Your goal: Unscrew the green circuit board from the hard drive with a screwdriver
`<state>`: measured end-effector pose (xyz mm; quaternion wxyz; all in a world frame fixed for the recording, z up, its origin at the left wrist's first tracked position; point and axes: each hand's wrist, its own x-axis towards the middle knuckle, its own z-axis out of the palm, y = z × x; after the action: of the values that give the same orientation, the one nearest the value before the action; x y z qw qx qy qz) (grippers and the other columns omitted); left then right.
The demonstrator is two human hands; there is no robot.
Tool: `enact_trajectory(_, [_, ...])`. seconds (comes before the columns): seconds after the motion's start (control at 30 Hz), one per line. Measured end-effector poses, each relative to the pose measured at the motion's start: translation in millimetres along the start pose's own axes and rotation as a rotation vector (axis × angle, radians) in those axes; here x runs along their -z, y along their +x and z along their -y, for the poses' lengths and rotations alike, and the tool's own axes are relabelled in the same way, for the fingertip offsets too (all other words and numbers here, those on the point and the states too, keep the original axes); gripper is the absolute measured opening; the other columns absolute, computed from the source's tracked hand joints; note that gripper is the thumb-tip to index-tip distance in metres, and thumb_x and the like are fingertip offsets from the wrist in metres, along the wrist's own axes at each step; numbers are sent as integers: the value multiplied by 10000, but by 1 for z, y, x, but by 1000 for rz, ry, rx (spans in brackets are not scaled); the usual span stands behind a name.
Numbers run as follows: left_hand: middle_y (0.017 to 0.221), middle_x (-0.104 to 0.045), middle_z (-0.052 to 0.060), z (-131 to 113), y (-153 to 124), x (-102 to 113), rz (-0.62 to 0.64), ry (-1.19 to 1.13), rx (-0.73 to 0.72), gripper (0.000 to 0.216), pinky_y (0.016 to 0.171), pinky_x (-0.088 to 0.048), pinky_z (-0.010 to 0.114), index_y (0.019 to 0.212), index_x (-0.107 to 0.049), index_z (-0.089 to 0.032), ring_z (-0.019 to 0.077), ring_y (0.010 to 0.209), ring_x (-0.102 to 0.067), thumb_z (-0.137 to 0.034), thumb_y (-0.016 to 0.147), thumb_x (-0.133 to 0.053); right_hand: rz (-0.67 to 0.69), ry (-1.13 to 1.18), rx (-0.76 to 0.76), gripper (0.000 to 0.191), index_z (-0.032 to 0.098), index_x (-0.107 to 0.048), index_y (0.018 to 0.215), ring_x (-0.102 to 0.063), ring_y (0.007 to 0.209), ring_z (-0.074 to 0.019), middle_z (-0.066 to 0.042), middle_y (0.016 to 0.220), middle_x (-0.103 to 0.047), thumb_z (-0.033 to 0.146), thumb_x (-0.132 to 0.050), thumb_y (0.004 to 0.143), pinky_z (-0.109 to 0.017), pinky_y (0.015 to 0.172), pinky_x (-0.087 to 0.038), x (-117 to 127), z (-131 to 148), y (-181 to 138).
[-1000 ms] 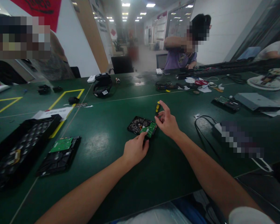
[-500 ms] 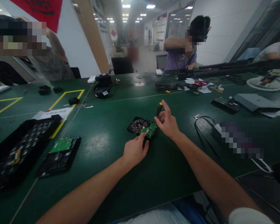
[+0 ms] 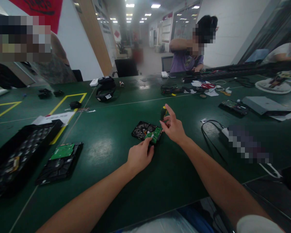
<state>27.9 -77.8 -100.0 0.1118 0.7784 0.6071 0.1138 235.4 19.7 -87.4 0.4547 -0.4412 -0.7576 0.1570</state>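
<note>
A black hard drive [image 3: 141,130] with a green circuit board [image 3: 155,134] lies on the green table in front of me. My left hand [image 3: 141,153] grips the drive's near edge, thumb on the board and the other fingers curled down by its side. Above the drive's right end, my right hand [image 3: 172,125] holds a small screwdriver [image 3: 163,113] with a dark green and yellow handle, standing nearly upright. The forefinger rests at the top of the handle while thumb and other fingers pinch it lower down. The screwdriver's tip is too small to make out.
Left of me are a second hard drive [image 3: 60,161] and a long black tray [image 3: 26,152] holding small parts. On the right lie another drive [image 3: 233,107], a grey metal box [image 3: 266,106] and a black cable [image 3: 203,139]. Across the table sits a person in purple [image 3: 184,60].
Both hands keep their hold on the drive and the screwdriver. The screwdriver handle leans very slightly further left; the whole view has shifted a little.
</note>
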Motion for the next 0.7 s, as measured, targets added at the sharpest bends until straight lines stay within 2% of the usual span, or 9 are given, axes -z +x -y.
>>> enact_trajectory(0.7, [1108,-763,50,0,1,-2,-13,14,-8,418,692,-494,328,1444,-489,-267,240,842,-743,-405,1051,-452,-17,-27,55,866,385,-200,1653,-554,589,-131,7,934,-676,183,-644,937,-294,594,-539,-4,-1,0])
